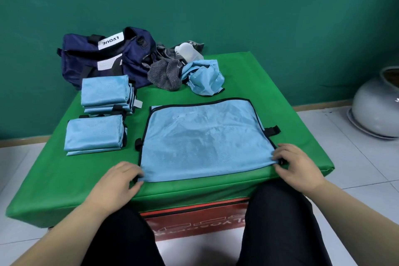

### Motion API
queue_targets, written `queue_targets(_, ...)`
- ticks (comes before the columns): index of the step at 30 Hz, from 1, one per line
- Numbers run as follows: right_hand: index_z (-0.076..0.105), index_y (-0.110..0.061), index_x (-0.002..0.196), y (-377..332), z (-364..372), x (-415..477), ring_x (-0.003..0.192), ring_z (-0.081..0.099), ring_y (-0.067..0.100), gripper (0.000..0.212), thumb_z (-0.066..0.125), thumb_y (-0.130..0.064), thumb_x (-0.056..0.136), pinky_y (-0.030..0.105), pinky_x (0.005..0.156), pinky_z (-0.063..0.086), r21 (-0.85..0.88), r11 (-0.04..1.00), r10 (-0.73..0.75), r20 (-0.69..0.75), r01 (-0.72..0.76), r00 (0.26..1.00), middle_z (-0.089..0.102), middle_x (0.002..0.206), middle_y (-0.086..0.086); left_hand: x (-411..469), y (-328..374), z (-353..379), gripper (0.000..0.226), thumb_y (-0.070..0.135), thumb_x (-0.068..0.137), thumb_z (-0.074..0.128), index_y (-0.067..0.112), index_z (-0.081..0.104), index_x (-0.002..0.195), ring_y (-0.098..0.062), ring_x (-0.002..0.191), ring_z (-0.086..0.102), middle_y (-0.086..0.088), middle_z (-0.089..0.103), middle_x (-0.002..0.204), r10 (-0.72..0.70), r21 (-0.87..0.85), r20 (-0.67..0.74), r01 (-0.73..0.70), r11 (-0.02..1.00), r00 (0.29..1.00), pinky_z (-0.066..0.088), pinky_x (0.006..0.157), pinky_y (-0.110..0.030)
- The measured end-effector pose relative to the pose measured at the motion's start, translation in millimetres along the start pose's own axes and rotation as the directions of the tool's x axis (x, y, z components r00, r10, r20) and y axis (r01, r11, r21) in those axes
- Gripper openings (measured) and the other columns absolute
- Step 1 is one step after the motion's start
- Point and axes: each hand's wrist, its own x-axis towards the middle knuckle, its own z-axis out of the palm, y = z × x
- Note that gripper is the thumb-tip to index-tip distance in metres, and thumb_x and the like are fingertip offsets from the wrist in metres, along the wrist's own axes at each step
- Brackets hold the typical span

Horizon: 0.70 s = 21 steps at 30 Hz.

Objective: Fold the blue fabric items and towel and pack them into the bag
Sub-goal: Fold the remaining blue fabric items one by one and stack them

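Observation:
A light blue fabric item (pixel 205 138) with black trim lies spread flat on the green table (pixel 269 84). My left hand (pixel 121 181) pinches its near left corner, and my right hand (pixel 295 164) pinches its near right corner. Two folded blue stacks sit at the left, one nearer (pixel 95 134) and one farther back (pixel 105 93). A crumpled blue item (pixel 205 77) lies at the back, beside a grey striped towel (pixel 164 71). The navy bag (pixel 103 58) stands at the back left.
A white plastic bottle (pixel 189 52) lies behind the crumpled fabric. A large grey ceramic jar (pixel 377 103) stands on the tiled floor at the right. Under the green table top is a red box (pixel 194 222). My dark-trousered knees are below the table's near edge.

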Motion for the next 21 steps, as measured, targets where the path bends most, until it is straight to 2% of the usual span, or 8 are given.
queue_targets(4,0.071,-0.022,0.096,2.4,3.1,-4.1,0.12,0.058,0.013,0.028,0.079,-0.007,0.074,0.04,0.104,0.046,0.024,0.999,0.045,0.003,-0.045,0.999,0.068,0.107,-0.011,-0.8,-3.4,4.7,0.029,0.04,0.077,0.054,0.022,0.071,0.093,-0.007,0.093,0.057,0.016,0.066,0.098,-0.012,-0.108,-0.041,0.008,0.994,0.999,0.041,0.089,-0.017)
queue_targets(9,0.068,-0.025,0.089,2.6,12.4,-4.3,0.116,0.059,0.012,0.03,0.081,-0.004,0.071,0.038,0.101,0.046,0.044,0.995,0.088,-0.034,-0.087,0.996,0.068,0.102,-0.012,-1.0,-4.2,13.7,0.03,0.038,0.078,0.053,0.021,0.074,0.09,-0.013,0.09,0.062,0.013,0.068,0.097,-0.021,-0.074,-0.073,0.015,0.997,0.997,0.049,0.083,-0.029)
queue_targets(13,0.067,-0.023,0.082,-1.8,16.8,-3.6,0.109,0.054,0.003,0.027,0.081,-0.003,0.071,0.033,0.097,0.041,0.033,0.989,0.144,-0.091,-0.142,0.985,0.067,0.096,-0.013,-1.0,0.8,18.5,0.031,0.039,0.078,0.051,0.021,0.075,0.085,-0.013,0.088,0.063,0.011,0.069,0.094,-0.075,-0.064,-0.097,0.069,0.996,0.992,0.055,0.077,-0.035)
queue_targets(18,0.065,-0.023,0.077,-3.5,14.5,0.5,0.103,0.059,0.014,0.025,0.08,-0.004,0.072,0.038,0.095,0.044,0.034,0.984,0.175,-0.068,-0.173,0.982,0.066,0.092,-0.011,2.4,5.1,12.5,0.032,0.04,0.076,0.046,0.023,0.074,0.08,-0.013,0.085,0.064,0.014,0.07,0.092,-0.095,-0.018,-0.071,0.094,0.995,0.993,0.057,0.072,-0.034)
queue_targets(21,0.06,-0.03,0.074,-10.4,3.1,7.6,0.096,0.059,0.013,0.027,0.078,-0.009,0.074,0.037,0.091,0.048,0.038,0.978,0.206,0.004,-0.206,0.979,0.066,0.091,-0.012,7.0,5.0,4.6,0.025,0.038,0.073,0.047,0.027,0.069,0.075,-0.01,0.08,0.062,0.019,0.066,0.085,-0.093,0.0,-0.044,0.093,0.996,0.995,0.058,0.066,-0.032)
